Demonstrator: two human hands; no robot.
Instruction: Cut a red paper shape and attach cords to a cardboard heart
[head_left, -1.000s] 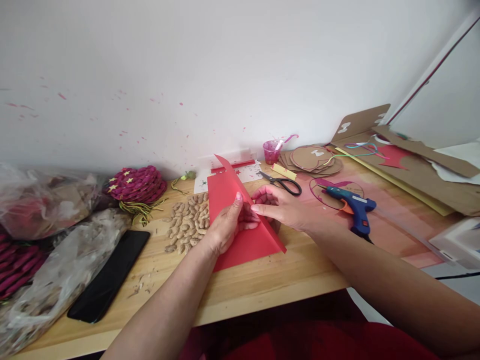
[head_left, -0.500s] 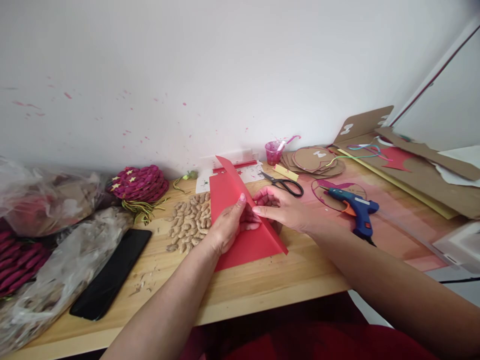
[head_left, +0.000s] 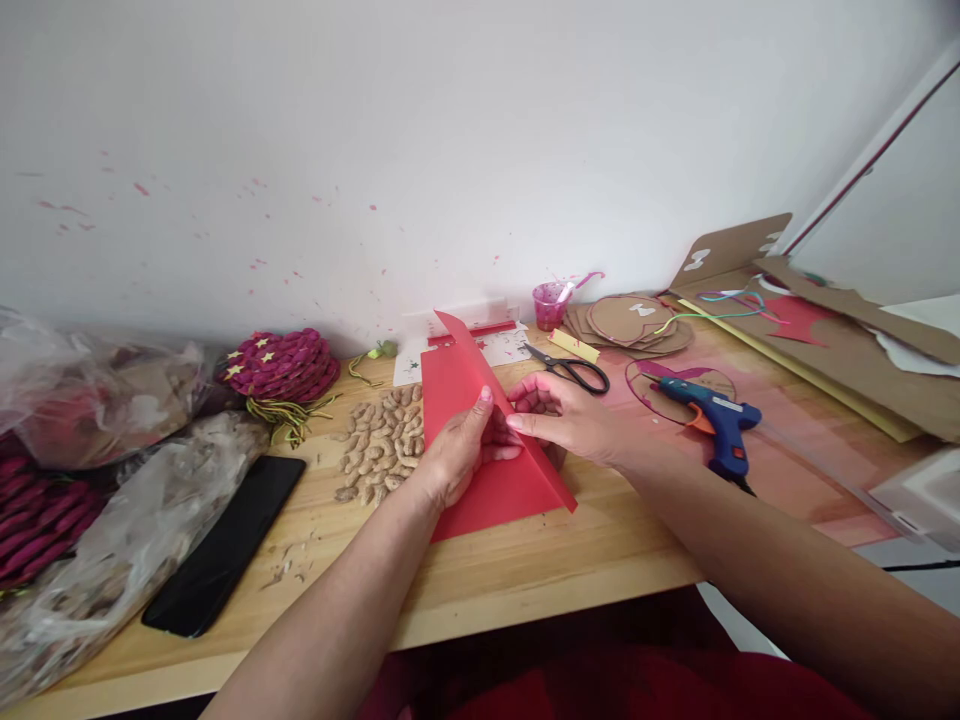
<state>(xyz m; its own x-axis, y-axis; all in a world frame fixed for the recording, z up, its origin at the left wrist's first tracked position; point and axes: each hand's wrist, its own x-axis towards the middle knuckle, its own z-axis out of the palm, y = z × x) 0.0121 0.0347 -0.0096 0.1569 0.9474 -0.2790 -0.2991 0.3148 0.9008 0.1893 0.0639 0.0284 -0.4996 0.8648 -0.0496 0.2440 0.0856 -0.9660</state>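
Note:
A sheet of red paper [head_left: 454, 390] lies in front of me at the middle of the table, its right side folded up into a raised flap. My left hand [head_left: 469, 440] rests on the sheet, thumb against the flap and fingers partly hidden beneath it. From the other side, my right hand [head_left: 559, 415] pinches the flap's edge between thumb and fingers. Peanuts in their shells [head_left: 379, 440] are spread just left of the paper. Black-handled scissors [head_left: 577, 372] lie beyond my right hand.
Right of my hands is a blue glue gun [head_left: 716, 420] on a cardboard cutout. Behind stand a pink-stained cup [head_left: 551, 305] and stacked cardboard shapes [head_left: 630, 325]. A black phone [head_left: 225, 545], plastic bags [head_left: 165, 510] and purple peanut-shaped decorations [head_left: 289, 365] occupy the left.
The view has shifted very slightly. Both hands keep the same hold on the red paper, with no clear movement.

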